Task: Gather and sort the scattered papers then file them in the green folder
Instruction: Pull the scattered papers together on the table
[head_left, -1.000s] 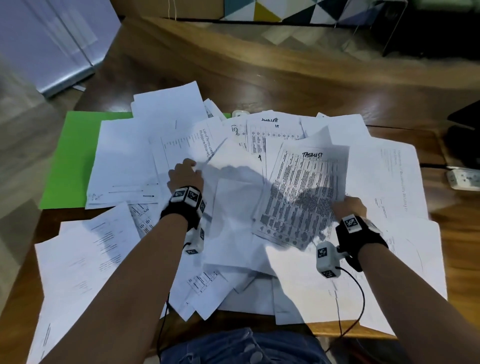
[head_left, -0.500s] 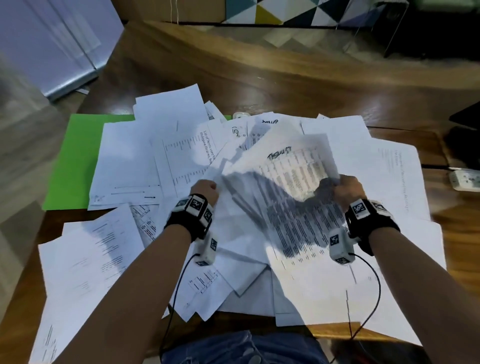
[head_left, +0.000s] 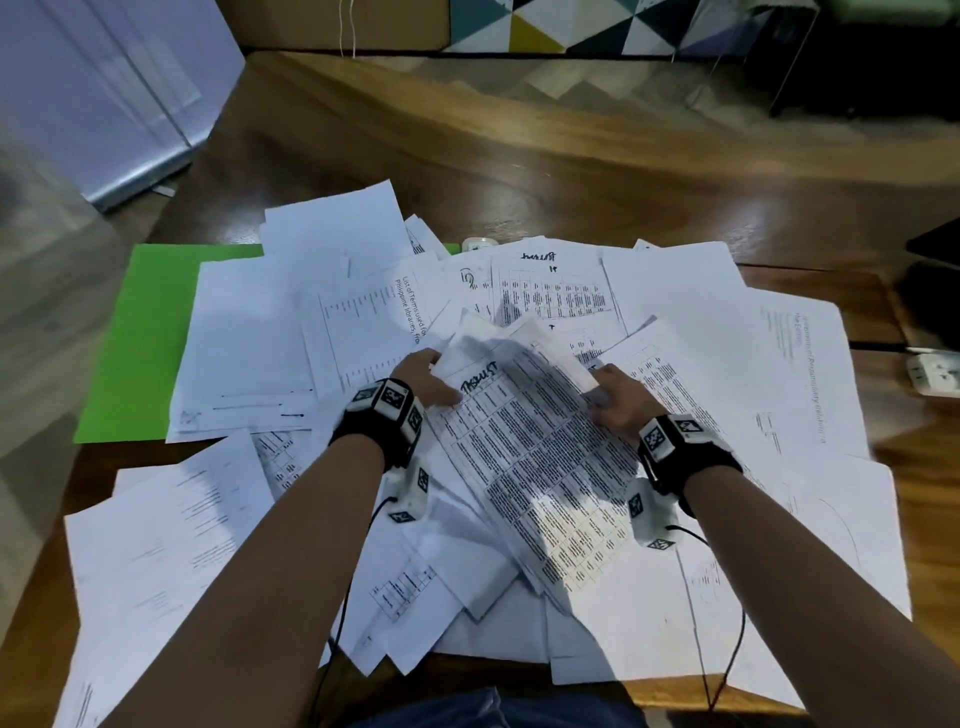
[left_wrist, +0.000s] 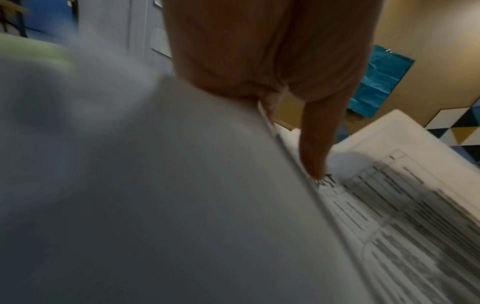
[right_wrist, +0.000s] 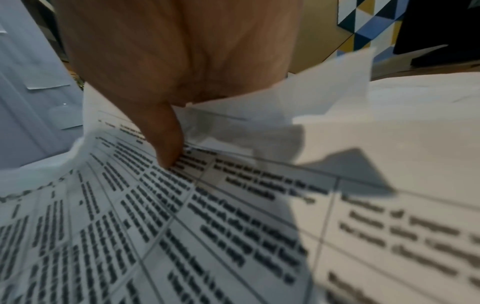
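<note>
A small bundle of printed sheets (head_left: 540, 467), topped by a table page headed "TASKLIST", is lifted above the paper pile in the head view. My left hand (head_left: 423, 376) pinches its left edge, thumb (left_wrist: 314, 148) on the printed page (left_wrist: 402, 216). My right hand (head_left: 615, 397) grips its right edge, thumb (right_wrist: 166, 139) pressed on the table text (right_wrist: 207, 226). The green folder (head_left: 132, 343) lies flat at the left, mostly covered by white sheets (head_left: 249, 343).
Loose papers (head_left: 727, 322) cover most of the wooden table (head_left: 519, 171), some overhanging the near edge (head_left: 156, 561). A white power strip (head_left: 935, 371) sits at the right edge. Bare wood lies beyond the pile.
The right hand carried the tasklist sheet left across the pile to the left hand's sheets. Both hands now hold the joined bundle at its sides, nearer the middle.
</note>
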